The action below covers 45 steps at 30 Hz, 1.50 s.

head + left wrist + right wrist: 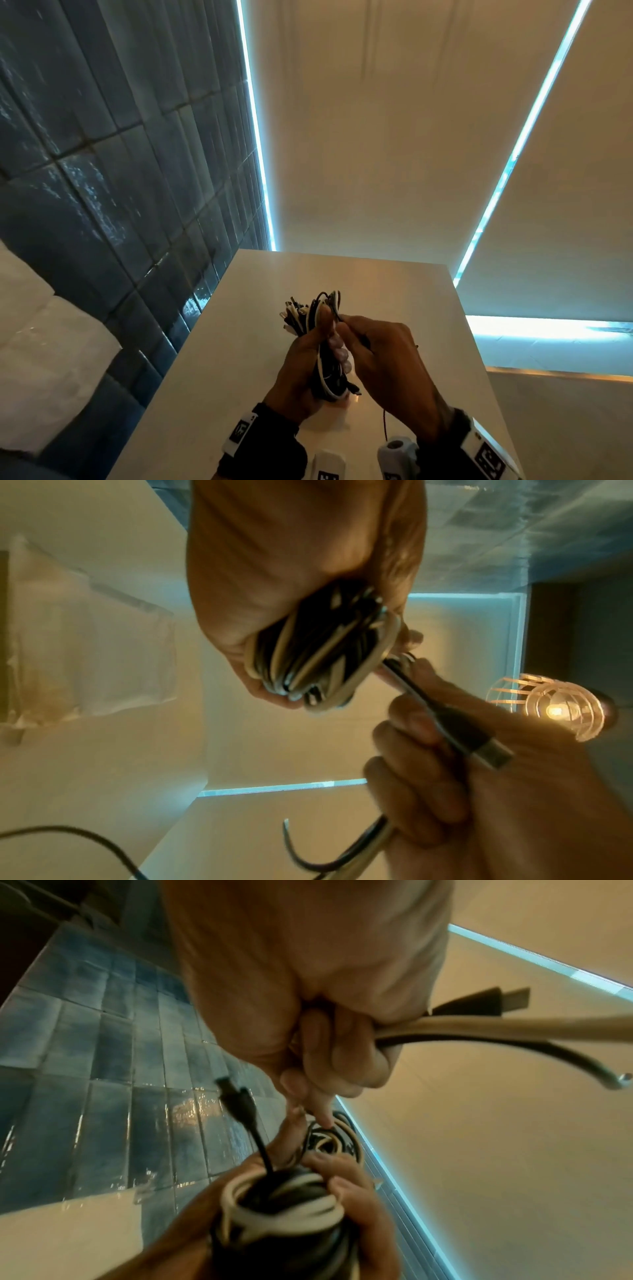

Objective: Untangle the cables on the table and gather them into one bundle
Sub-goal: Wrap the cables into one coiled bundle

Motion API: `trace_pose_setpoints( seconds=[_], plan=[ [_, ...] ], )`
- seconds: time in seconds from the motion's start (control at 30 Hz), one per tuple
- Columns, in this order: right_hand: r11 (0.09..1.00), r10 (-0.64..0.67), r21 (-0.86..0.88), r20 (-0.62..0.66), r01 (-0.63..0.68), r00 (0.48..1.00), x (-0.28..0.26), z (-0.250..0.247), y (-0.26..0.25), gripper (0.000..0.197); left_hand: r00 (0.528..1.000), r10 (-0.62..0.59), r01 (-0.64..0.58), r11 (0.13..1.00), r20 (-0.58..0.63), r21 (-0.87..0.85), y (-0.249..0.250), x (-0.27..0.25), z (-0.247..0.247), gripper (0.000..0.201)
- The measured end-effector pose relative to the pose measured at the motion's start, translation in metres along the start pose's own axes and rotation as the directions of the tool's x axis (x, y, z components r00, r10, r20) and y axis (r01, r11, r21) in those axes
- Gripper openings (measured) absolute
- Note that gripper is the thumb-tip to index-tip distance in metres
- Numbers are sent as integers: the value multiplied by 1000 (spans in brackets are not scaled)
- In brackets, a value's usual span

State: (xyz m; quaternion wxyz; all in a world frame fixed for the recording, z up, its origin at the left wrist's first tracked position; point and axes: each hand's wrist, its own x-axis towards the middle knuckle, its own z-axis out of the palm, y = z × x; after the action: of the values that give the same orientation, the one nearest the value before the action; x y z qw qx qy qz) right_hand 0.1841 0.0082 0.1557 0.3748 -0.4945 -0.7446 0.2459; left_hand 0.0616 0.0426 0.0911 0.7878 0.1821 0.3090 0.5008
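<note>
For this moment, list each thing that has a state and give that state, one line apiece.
cable bundle: black and white cables gathered, gripped upright above the table.
left hand: fingers curled round the cable bundle.
right hand: grips loose cable ends and pinches a strand at the bundle's top.
black USB plug: loose end, lying across the right hand.
table: bare where visible.
lamp: lit.

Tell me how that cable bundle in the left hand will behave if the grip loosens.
The cable bundle would probably spring apart: only the left hand holds its folded loops together, with no tie visible. The plug ends fan out loosely on top, so they would likely flop. The right hand pinches a thin, limp strand.
</note>
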Motion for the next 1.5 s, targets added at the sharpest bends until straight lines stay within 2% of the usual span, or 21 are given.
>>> trace_pose_setpoints(
  seconds=[0.07,0.1,0.2,0.27,0.3,0.37,0.47,0.53,0.57,0.67,0.7,0.77,0.8,0.9,1.03,1.13,1.23,1.33,1.43,1.5],
  plan=[
    [997,12,-78,106,-4,994,-1,4,2,24,999,-17,16,1000,42,18,4,-3,-1,72],
    [990,14,-142,176,11,984,-1,5,-1,24,998,-29,27,999,51,36,6,-5,0,69],
    [920,39,-377,369,111,929,1,5,-15,20,999,-45,45,987,0,151,9,-11,7,35],
    [864,72,-481,409,148,910,4,6,-19,22,998,-5,21,971,-67,240,8,-8,5,14],
    [842,93,-515,434,162,896,3,7,-19,25,993,46,-16,962,-104,271,8,-5,4,11],
    [827,100,-532,459,183,883,0,10,-18,29,967,157,-86,941,-198,327,8,1,4,17],
    [842,73,-516,404,161,912,-7,13,-17,24,909,267,-158,931,-320,329,17,9,1,23],
    [886,71,-453,339,97,938,-12,14,-11,12,876,304,-204,937,-374,284,26,16,-6,23],
    [920,77,-388,299,47,951,-16,15,-6,14,866,310,-219,941,-394,258,31,19,-9,23],
    [986,166,-7,226,-168,960,-25,19,10,28,846,315,-253,947,-429,196,40,22,-11,23],
    [951,216,174,217,-255,952,-26,18,12,29,843,319,-264,947,-434,184,40,22,-10,23],
    [793,288,458,298,-401,910,-28,17,12,30,834,323,-286,947,-448,148,38,21,-10,21],
    [739,278,517,349,-432,895,-29,16,12,29,828,325,-298,945,-457,132,37,21,-10,20],
    [699,194,550,469,-457,862,-31,19,21,29,820,319,-299,947,-475,119,36,22,-11,18],
    [641,139,564,582,-521,801,-30,21,36,28,873,275,-260,961,-403,91,37,19,-5,18],
    [614,107,539,667,-577,738,-25,18,44,24,929,237,-229,972,-284,62,36,9,8,22],
    [692,127,444,701,-570,701,-19,7,50,23,979,166,-167,986,-117,0,35,-2,16,25],
    [807,182,304,687,-506,703,-11,-10,54,24,995,93,-93,996,23,2,37,-11,19,23],
    [910,177,152,698,-385,694,0,-21,49,16,985,11,-36,988,170,148,39,-20,21,21],
    [964,172,34,677,-263,716,8,-25,45,11,974,-37,-52,924,224,379,40,-25,23,20]
  ],
)
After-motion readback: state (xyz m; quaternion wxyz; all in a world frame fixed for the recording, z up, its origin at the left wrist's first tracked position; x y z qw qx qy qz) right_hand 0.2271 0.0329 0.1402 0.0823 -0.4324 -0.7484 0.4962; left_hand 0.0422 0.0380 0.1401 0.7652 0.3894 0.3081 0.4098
